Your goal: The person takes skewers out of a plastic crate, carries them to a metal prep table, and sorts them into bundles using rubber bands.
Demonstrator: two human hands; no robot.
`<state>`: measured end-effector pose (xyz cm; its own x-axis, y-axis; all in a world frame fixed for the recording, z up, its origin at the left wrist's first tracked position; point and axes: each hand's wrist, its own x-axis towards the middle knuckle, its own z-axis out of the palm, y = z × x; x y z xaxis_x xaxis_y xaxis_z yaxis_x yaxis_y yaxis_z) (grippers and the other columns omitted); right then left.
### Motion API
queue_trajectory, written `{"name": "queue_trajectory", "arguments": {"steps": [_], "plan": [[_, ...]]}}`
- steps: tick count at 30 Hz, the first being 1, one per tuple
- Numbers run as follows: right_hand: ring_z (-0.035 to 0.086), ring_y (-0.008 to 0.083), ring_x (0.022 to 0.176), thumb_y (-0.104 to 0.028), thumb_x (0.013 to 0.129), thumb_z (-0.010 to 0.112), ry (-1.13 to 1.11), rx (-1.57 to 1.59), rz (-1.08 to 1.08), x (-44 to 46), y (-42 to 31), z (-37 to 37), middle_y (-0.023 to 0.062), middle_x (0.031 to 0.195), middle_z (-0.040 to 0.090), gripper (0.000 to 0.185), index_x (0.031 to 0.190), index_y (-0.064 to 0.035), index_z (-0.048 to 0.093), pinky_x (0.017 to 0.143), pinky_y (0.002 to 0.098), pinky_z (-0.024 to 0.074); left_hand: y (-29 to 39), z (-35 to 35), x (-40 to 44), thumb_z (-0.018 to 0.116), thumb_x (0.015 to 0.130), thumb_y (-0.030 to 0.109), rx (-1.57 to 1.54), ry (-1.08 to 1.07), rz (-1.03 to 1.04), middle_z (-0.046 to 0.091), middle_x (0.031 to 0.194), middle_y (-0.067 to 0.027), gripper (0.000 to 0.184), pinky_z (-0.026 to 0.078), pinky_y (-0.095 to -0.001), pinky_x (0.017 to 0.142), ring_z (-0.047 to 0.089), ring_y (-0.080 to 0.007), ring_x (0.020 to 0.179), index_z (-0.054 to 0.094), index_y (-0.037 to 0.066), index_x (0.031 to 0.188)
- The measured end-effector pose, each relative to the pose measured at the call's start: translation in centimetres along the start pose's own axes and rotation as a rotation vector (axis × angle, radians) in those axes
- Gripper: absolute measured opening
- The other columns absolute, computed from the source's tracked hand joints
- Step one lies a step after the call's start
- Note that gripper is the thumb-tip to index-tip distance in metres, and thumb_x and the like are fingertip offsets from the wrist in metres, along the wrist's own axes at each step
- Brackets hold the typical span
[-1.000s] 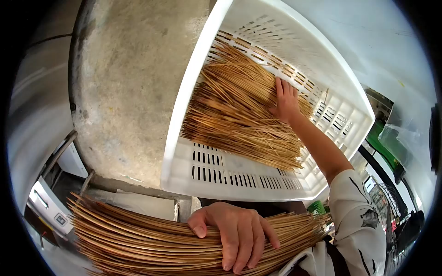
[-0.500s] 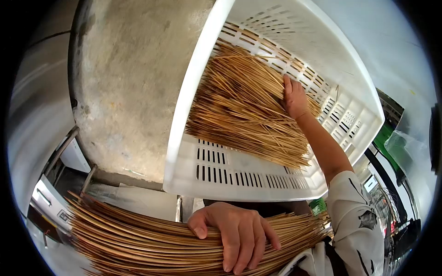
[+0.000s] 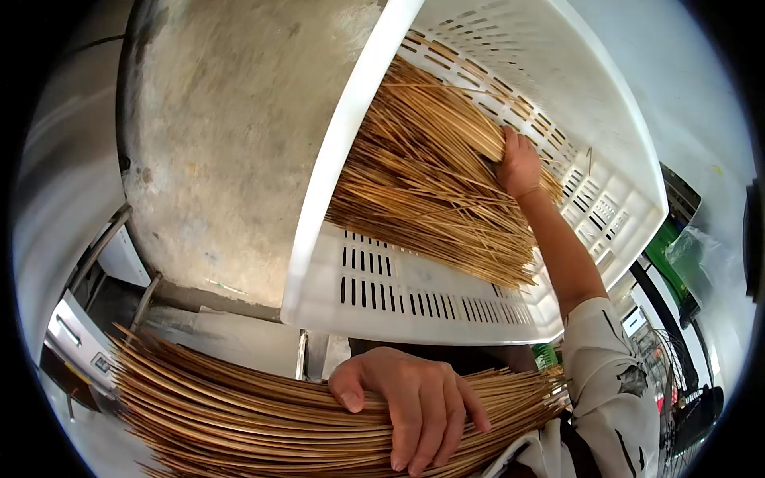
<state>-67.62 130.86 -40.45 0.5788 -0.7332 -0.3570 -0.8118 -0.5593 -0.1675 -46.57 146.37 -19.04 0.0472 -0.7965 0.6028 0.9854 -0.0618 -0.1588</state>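
My left hand is wrapped over a thick bundle of long thin bamboo sticks, held crosswise close to my body. Its thumb presses on the upper side and the fingers curl down over the front. Inside a white slotted plastic basket lies a loose pile of similar sticks. My right hand reaches into the basket and closes around the right end of a lighter bunch of sticks on top of the pile. Part of its fingers is hidden behind the bunch.
Left of the basket is a stained concrete surface. A white cabinet with a handle and metal rails stand at the lower left. Green items and clear plastic are at the right edge.
My right hand has gathered a bunch of sticks, whose ends now show raised and bundled in its grip. My left hand stays on its bundle. The view has shifted slightly.
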Motion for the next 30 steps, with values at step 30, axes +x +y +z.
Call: {"name": "queue_trajectory", "arguments": {"steps": [30], "plan": [[0.06,0.0365,0.081,-0.012,0.066,0.063,-0.313,-0.019,0.422,-9.9,-7.8,-27.3,0.0226,0.084,0.06,0.038,0.096,0.0017,0.045,0.072,0.0428,0.0476,0.3,14.3,9.0,0.034,0.076,0.042,-0.028,-0.237,-0.081,0.066,0.085,-0.0125,0.05,0.022,-0.046,0.102,0.061,-0.0261,0.08,0.068,0.005,0.079]]}}
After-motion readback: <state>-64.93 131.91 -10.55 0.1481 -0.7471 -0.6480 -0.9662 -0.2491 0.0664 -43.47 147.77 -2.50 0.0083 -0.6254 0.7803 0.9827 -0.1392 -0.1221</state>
